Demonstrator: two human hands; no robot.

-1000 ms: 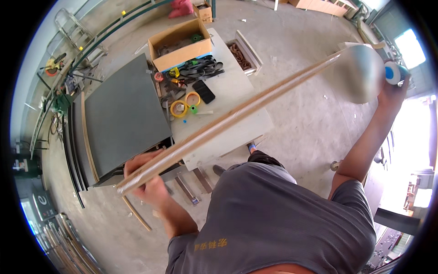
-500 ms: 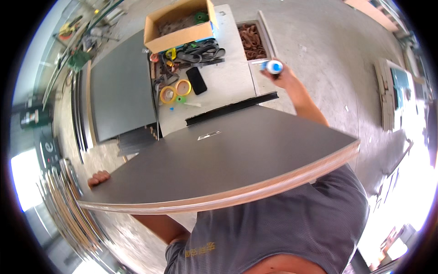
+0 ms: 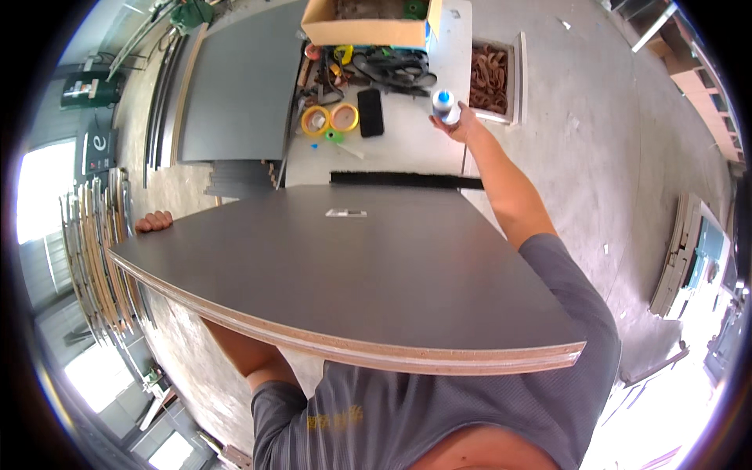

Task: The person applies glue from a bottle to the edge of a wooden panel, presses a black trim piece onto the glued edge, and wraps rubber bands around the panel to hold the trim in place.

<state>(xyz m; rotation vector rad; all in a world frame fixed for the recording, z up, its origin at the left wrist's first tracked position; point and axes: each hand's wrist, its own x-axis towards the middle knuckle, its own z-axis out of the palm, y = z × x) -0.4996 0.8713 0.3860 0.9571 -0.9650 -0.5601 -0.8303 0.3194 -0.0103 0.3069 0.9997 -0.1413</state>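
Observation:
A large dark grey board with a pale, layered edge lies in front of me, its near edge against my shirt. My left hand curls its fingers over the board's far left edge, while that forearm passes underneath. My right arm reaches out past the board's right side. In my right hand is a white bottle with a blue tip, held over the right part of the light-topped table. A black brush-like strip runs along the far edge of the board. A small pale rectangular piece is on the board's face.
On the table are a cardboard box, dark straps, a black phone and two yellow tape rolls. A bin of brown strips stands right of it. Grey panels are stacked at left, near upright strips.
My right hand has brought the bottle left, from beside the table to above it. The board's right end has come nearer me as the view turned. My left hand stays on its edge.

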